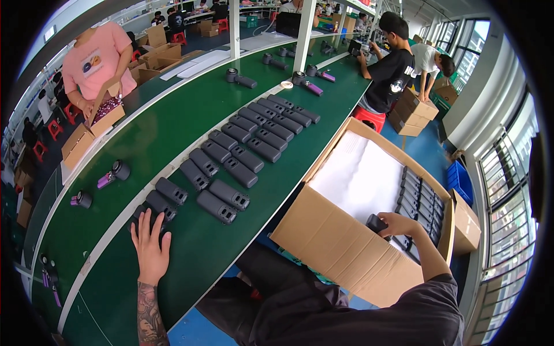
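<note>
Inside cardboard box, right hand grips dark grey housing; left hand flat, released, on another housing.

Left hand covers dark part; box floor hidden.

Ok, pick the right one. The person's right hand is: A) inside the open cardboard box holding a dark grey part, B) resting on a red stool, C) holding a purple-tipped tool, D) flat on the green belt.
A: the right hand reaches into the open cardboard box and grips a dark grey part, beside the rows packed there.
</note>
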A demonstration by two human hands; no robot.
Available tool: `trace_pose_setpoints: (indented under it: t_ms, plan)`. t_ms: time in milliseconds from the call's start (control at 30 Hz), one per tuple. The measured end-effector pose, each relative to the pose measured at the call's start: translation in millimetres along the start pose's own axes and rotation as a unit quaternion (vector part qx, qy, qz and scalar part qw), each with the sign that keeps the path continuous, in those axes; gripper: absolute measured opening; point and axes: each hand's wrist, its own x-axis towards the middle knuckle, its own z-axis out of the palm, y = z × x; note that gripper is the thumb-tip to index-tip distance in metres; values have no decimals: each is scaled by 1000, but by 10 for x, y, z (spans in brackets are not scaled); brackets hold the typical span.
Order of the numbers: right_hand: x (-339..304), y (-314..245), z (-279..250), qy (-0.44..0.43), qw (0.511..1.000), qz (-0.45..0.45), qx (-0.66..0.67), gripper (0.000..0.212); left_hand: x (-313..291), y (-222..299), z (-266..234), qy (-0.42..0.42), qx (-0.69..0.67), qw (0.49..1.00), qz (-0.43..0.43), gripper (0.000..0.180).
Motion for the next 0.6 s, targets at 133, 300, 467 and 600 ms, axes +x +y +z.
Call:
trace_pose_setpoints:
  t_ms: [133,300,467,600]
  plan:
    - [-64,34,-45,49,989,-6,139,57,-18,-21,20,15,-6,1000,16,47]
    - [26,-658,-59,109,959,-104,240,57,-46,-111,84,22,5,1000,14,47]
    - [365,-2026,173,7,911,-309,273,62,37,-80,62,77,11,996,37,43]
    - [719,-3407,754,-168,827,-469,260,56,27,-305,75,142,-188,968,-88,39]
